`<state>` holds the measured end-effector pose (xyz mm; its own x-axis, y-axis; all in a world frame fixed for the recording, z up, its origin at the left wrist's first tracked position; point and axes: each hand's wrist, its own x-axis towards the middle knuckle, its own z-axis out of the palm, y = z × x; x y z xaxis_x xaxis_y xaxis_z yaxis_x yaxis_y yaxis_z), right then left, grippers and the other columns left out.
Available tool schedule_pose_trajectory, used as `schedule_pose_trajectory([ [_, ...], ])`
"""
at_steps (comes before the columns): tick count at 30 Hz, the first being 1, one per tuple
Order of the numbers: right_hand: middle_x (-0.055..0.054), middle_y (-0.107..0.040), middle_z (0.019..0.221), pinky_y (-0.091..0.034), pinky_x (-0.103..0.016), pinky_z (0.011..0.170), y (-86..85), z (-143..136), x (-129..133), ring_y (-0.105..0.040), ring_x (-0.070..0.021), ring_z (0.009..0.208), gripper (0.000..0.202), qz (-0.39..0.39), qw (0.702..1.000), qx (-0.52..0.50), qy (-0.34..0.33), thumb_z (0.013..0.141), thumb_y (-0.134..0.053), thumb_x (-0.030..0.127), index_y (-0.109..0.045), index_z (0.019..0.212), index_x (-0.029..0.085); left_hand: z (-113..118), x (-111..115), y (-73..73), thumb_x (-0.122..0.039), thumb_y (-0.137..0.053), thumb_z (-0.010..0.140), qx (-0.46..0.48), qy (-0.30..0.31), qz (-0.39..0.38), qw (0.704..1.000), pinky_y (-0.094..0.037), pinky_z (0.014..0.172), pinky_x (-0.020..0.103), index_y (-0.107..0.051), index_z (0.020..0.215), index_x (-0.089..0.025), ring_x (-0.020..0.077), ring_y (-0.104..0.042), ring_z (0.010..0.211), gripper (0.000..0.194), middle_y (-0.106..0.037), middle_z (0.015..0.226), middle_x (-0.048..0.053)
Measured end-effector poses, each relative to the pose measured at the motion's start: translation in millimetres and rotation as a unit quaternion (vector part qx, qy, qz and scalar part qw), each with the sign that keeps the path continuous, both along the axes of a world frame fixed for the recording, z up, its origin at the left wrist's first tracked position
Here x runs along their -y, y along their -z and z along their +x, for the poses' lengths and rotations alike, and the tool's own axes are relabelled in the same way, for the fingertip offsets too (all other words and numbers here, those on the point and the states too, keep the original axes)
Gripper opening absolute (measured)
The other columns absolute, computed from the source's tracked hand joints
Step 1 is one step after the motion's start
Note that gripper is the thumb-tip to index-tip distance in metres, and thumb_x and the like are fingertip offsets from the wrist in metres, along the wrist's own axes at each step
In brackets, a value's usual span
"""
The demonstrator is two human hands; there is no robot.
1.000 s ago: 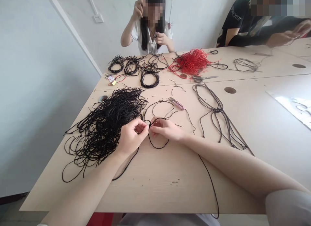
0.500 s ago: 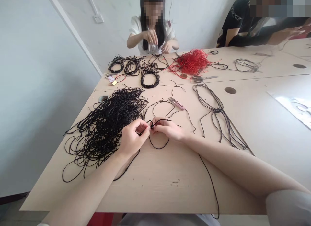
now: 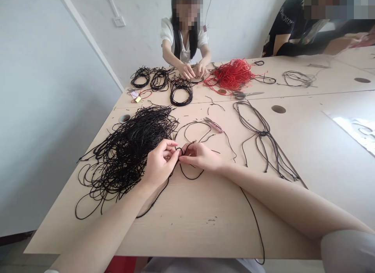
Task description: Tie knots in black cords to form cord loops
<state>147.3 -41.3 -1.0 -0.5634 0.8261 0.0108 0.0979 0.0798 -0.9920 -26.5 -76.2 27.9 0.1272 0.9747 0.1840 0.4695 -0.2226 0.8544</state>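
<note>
Both hands meet over the middle of the table, pinching one thin black cord. My left hand grips it between thumb and forefinger, where a small loop stands up. My right hand is closed on the same cord just to the right, with a short end poking up above its fingers. The knot or crossing between the fingertips is mostly hidden. A large tangled heap of black cords lies right beside my left hand. Beyond my right hand rests a pair of pink-handled thread snips.
Several coiled black cord bundles lie farther back, near a red cord pile and dark scissors. A tied black cord bundle lies at right. Across the table a person handles cord; another person sits at far right.
My fingers have shifted slightly on the cord; the crossing between them is now more covered and the short end stands steeper. The person opposite has lowered both hands to the table.
</note>
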Motion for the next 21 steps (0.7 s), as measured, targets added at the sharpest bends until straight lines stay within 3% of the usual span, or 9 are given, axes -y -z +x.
schedule_pose_trajectory([
  [4,-0.002,-0.067,0.078,-0.046,-0.028,0.066,5.5,-2,0,-0.059,-0.0141,0.071,0.018,0.019,0.999,-0.031,0.014,0.078,-0.063,0.034,-0.066,0.086,0.018,-1,0,-2.0,-0.033,-0.057,0.085,-0.007,0.017,-0.037,0.999,-0.050,0.058,0.021,-0.057,0.101,-0.019,0.0139,-0.065,0.072,0.022,-0.063,0.089,0.004],
  [11,-0.004,-0.070,0.089,-0.049,-0.033,0.083,10.3,-1,-7,-0.064,-0.0174,0.085,0.020,0.012,0.997,-0.058,0.045,0.077,-0.061,0.025,-0.067,0.095,0.019,-7,-8,3.3,-0.030,-0.067,0.077,0.008,0.012,-0.070,0.997,-0.054,0.070,0.029,-0.056,0.101,-0.020,0.0149,-0.065,0.072,0.029,-0.063,0.083,0.002],
  [17,-0.002,-0.065,0.082,-0.048,-0.027,0.071,3.2,-4,-2,-0.061,-0.0136,0.077,0.018,0.028,0.996,-0.064,0.059,0.075,-0.057,0.017,-0.059,0.092,0.019,-5,-8,3.9,-0.026,-0.066,0.076,0.019,0.008,-0.061,0.998,-0.051,0.068,0.027,-0.057,0.103,-0.019,0.0153,-0.063,0.077,0.028,-0.064,0.084,0.003],
  [21,0.001,-0.059,0.076,-0.043,-0.024,0.063,0.0,-5,3,-0.056,-0.0117,0.071,0.018,0.027,0.997,-0.056,0.043,0.073,-0.054,0.013,-0.055,0.090,0.018,-1,-7,2.8,-0.021,-0.066,0.076,0.092,0.042,-0.087,0.991,-0.048,0.071,0.023,-0.058,0.096,-0.018,0.0117,-0.058,0.077,0.021,-0.061,0.083,0.001],
])
